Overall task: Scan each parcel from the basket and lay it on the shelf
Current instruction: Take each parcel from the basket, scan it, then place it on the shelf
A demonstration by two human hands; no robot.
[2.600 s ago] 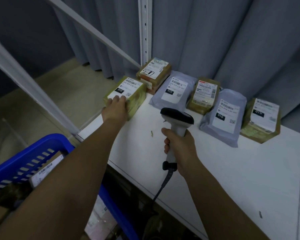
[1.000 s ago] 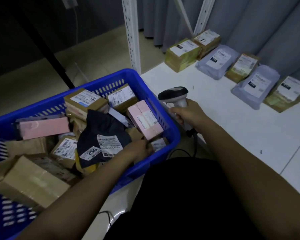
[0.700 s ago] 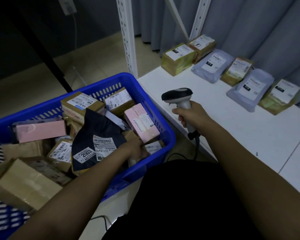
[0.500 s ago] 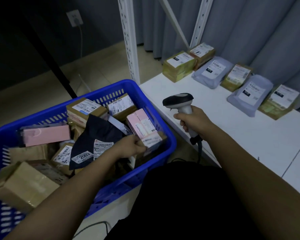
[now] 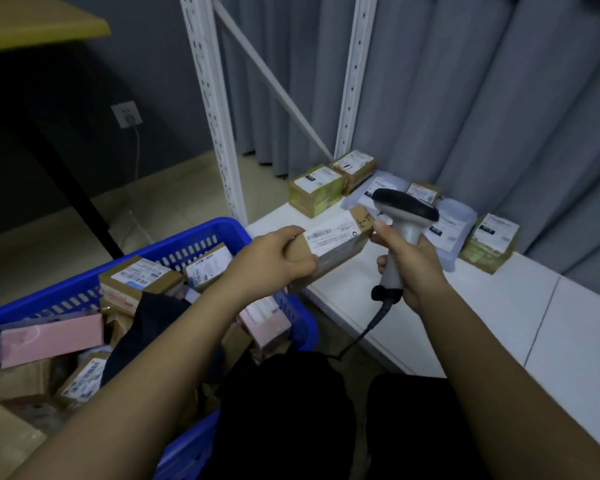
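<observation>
- brown cardboard parcel (image 5: 329, 249), held up in the middle of the frame, above the gap between the blue basket (image 5: 222, 233) and the white shelf (image 5: 499, 317); its white label faces up.
- left hand (image 5: 274, 261) has its fingers curled round the parcel's near left end, thumb on top, so this grip is closed on the box.
- right hand (image 5: 413, 268) is wrapped round the handle of the grey scanner (image 5: 404, 216); the scanner's dark head sits just right of the parcel's far end, over the label's edge. its cable hangs down toward the lower centre.
- judging by the square edges and one-handed hold, the parcel is probably stiff and fairly light; plain card should not be slippery.
- holding it by one end leaves the label uncovered for the scan; the long free end could droop or twist if the contents are heavier than they look.
- for laying it down, a hold across the short sides near the middle would likely steady it better.
- along the back of the shelf, right of centre, a row of scanned-looking parcels (image 5: 317, 190) lies: yellowish boxes and grey mailer bags (image 5: 458, 230), partly hidden behind the scanner.
- basket at lower left holds many more boxes, a pink box (image 5: 51, 341) and a dark bag (image 5: 160, 327), so much of the task seems left.
</observation>
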